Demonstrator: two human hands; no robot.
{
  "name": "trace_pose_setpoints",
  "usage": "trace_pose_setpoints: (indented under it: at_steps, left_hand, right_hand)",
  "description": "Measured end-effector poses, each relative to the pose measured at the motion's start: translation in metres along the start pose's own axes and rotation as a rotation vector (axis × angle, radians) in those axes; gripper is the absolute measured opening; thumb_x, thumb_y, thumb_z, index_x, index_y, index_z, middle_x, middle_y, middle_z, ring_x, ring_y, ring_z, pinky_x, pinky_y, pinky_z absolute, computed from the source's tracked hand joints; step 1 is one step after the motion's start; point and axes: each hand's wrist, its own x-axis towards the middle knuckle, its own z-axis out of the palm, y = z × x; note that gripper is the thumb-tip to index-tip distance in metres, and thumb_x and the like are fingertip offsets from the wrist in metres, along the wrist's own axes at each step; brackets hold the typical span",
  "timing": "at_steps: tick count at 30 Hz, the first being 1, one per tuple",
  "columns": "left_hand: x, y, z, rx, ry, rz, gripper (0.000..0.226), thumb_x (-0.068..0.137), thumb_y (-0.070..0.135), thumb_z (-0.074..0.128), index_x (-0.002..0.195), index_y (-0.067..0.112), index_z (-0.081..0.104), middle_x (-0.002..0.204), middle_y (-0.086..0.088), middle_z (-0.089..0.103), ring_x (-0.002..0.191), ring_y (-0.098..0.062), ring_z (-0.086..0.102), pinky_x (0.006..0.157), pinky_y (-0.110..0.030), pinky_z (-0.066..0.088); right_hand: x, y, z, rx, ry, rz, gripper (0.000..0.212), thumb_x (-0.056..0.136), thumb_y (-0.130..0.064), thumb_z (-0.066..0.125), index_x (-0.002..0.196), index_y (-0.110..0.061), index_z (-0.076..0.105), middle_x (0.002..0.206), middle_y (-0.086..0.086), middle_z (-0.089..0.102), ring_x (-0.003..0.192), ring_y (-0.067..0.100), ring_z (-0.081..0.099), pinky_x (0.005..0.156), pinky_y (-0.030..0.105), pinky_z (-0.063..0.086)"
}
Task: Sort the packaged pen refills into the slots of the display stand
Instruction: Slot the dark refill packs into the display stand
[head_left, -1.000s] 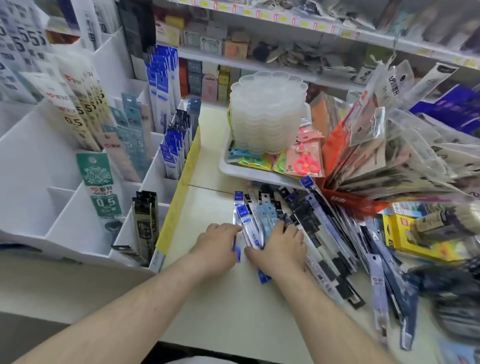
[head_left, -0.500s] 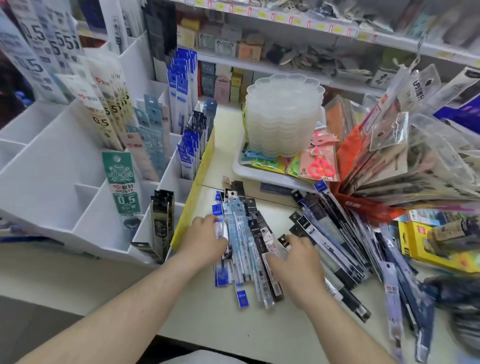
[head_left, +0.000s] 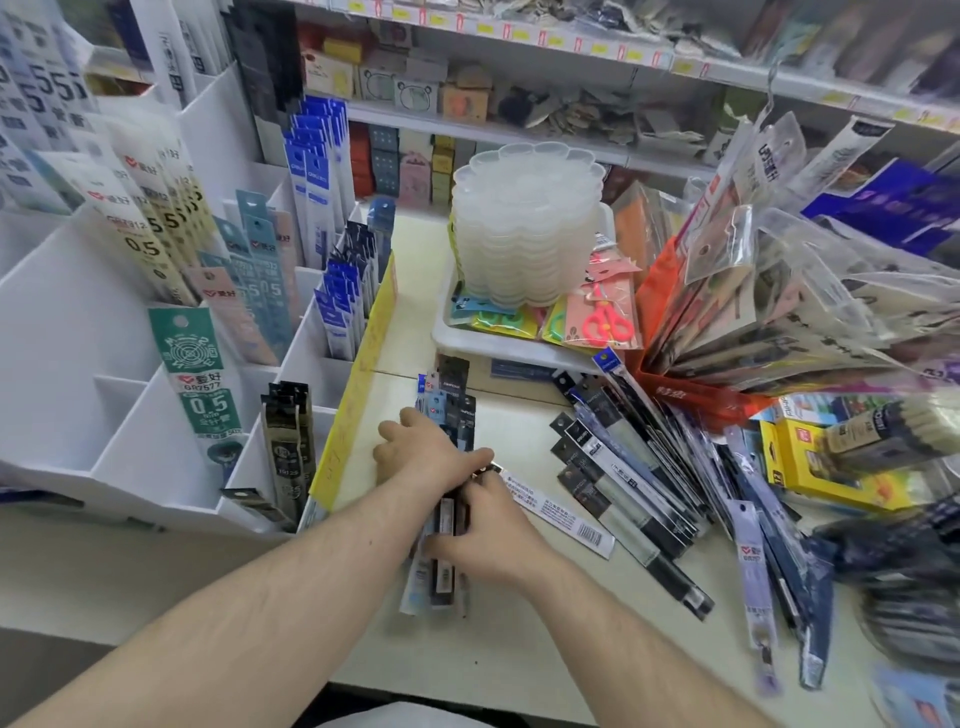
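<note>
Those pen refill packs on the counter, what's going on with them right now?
A person is gathering a bundle of refill packs on the counter, the left hand and right hand closed round it. A bigger loose pile of packs lies to the right. The white display stand on the left already holds packs in several slots, with some slots bare. Nothing from the bundle has gone in yet.

Both forearms reach to frame centre; left hand (head_left: 421, 457) and right hand (head_left: 493, 530) curl together, gripping.
</note>
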Motion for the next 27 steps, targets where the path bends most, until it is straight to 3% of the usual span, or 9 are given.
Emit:
trace_pose_setpoints:
  at_steps: [3, 6, 8, 12, 15, 20, 23, 25, 27]
  left_hand:
    - [-0.001, -0.004, -0.002, 0.004, 0.02, 0.016, 0.096, 0.062, 0.061, 0.083, 0.131, 0.015, 0.035, 0.13, -0.014, 0.04, 0.119, -0.036, 0.05, 0.085, -0.042, 0.049]
    - [0.002, -0.011, -0.007, 0.034, 0.017, 0.066, 0.088, 0.067, 0.054, 0.082, 0.131, 0.015, 0.036, 0.129, -0.014, 0.042, 0.118, -0.035, 0.052, 0.086, -0.041, 0.049]
    - [0.005, -0.015, -0.011, 0.053, 0.004, 0.116, 0.081, 0.07, 0.049, 0.081, 0.129, 0.015, 0.037, 0.127, -0.013, 0.045, 0.116, -0.034, 0.055, 0.086, -0.04, 0.05]
    - [0.009, -0.02, -0.018, 0.102, 0.001, 0.242, 0.056, 0.076, 0.04, 0.077, 0.11, 0.017, 0.038, 0.116, -0.01, 0.058, 0.105, -0.032, 0.061, 0.076, -0.034, 0.047]
    - [0.007, -0.025, -0.021, 0.129, -0.01, 0.297, 0.051, 0.076, 0.034, 0.075, 0.103, 0.02, 0.035, 0.106, -0.005, 0.06, 0.094, -0.028, 0.06, 0.069, -0.031, 0.045]
    - [-0.003, -0.034, -0.026, 0.102, -0.072, 0.314, 0.049, 0.07, 0.029, 0.075, 0.103, 0.02, 0.041, 0.092, 0.002, 0.053, 0.086, -0.025, 0.056, 0.065, -0.03, 0.043]
    - [-0.012, -0.036, -0.037, -0.18, -0.093, 0.386, 0.047, 0.064, 0.026, 0.076, 0.103, 0.024, 0.049, 0.092, 0.004, 0.064, 0.085, -0.02, 0.064, 0.067, -0.03, 0.052]
    - [-0.022, -0.034, -0.05, -0.451, -0.116, 0.495, 0.047, 0.06, 0.026, 0.077, 0.101, 0.032, 0.054, 0.088, 0.008, 0.071, 0.081, -0.012, 0.069, 0.072, -0.033, 0.058]
    - [-0.035, -0.032, -0.065, -0.663, -0.124, 0.615, 0.048, 0.059, 0.029, 0.08, 0.098, 0.043, 0.056, 0.086, 0.011, 0.075, 0.078, -0.006, 0.071, 0.069, -0.023, 0.056]
  right_hand:
    - [-0.009, 0.02, -0.009, -0.301, 0.095, -0.076, 0.044, 0.077, -0.044, 0.056, 0.117, -0.025, 0.058, 0.112, -0.004, 0.044, 0.108, 0.02, 0.042, 0.093, 0.032, 0.036]
    - [-0.021, 0.049, -0.022, -0.537, 0.144, -0.055, 0.046, 0.093, -0.041, 0.041, 0.134, -0.021, 0.049, 0.13, -0.002, 0.042, 0.117, 0.023, 0.037, 0.103, 0.038, 0.032]
    - [-0.026, 0.061, -0.034, -0.545, 0.17, 0.029, 0.049, 0.097, -0.042, 0.037, 0.138, -0.017, 0.045, 0.141, 0.001, 0.038, 0.124, 0.025, 0.035, 0.105, 0.041, 0.032]
    - [-0.026, 0.066, -0.058, -0.447, 0.238, 0.153, 0.044, 0.098, -0.035, 0.047, 0.135, -0.011, 0.05, 0.144, 0.005, 0.045, 0.129, 0.027, 0.039, 0.107, 0.04, 0.034]
    - [-0.026, 0.057, -0.059, -0.217, 0.321, 0.163, 0.042, 0.096, -0.025, 0.055, 0.135, -0.012, 0.057, 0.137, 0.003, 0.054, 0.126, 0.019, 0.048, 0.109, 0.033, 0.037]
    - [-0.027, 0.04, -0.046, 0.109, 0.369, 0.185, 0.03, 0.092, -0.02, 0.062, 0.121, -0.02, 0.068, 0.112, -0.012, 0.063, 0.092, -0.007, 0.054, 0.081, 0.013, 0.04]
    - [-0.027, 0.026, -0.043, 0.275, 0.368, 0.153, 0.03, 0.088, -0.013, 0.067, 0.116, -0.024, 0.067, 0.106, -0.014, 0.066, 0.093, 0.002, 0.06, 0.074, 0.011, 0.042]
    - [-0.029, 0.015, -0.045, 0.366, 0.261, 0.073, 0.047, 0.083, -0.008, 0.072, 0.124, -0.028, 0.06, 0.114, -0.012, 0.064, 0.1, 0.004, 0.06, 0.08, 0.013, 0.045]
    - [-0.032, 0.001, -0.049, 0.341, 0.111, -0.028, 0.072, 0.076, -0.015, 0.077, 0.137, -0.034, 0.043, 0.128, -0.019, 0.055, 0.114, -0.006, 0.053, 0.094, 0.013, 0.041]
